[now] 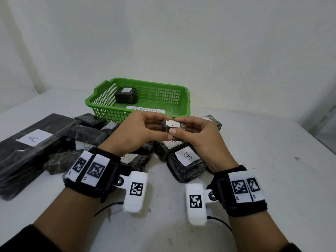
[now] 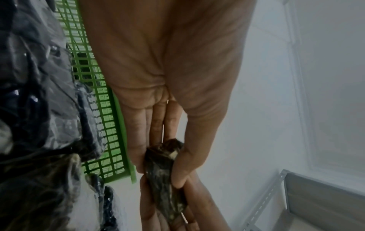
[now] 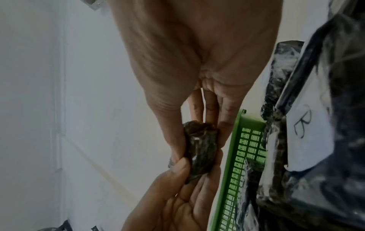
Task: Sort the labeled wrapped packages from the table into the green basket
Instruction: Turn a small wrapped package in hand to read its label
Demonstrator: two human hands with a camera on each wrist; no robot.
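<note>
Both hands hold one small dark wrapped package (image 1: pixel 171 126) with a white label, raised above the pile in front of the green basket (image 1: pixel 183 88). My left hand (image 1: pixel 145 131) pinches its left end between thumb and fingers; my right hand (image 1: pixel 192 131) pinches its right end. The same package (image 2: pixel 164 175) shows between thumb and fingers in the left wrist view, and again as a dark package (image 3: pixel 199 153) in the right wrist view. One wrapped package (image 1: pixel 125 95) lies inside the basket at its left. A paper label (image 1: pixel 145 110) lies on the basket floor.
Several dark wrapped packages lie on the white table beneath the hands, among them one marked B (image 1: pixel 187 163) and a large flat one marked A (image 1: pixel 27 148) at the left. A white wall stands behind the basket. Bare tabletop (image 1: pixel 263 151) lies to the right.
</note>
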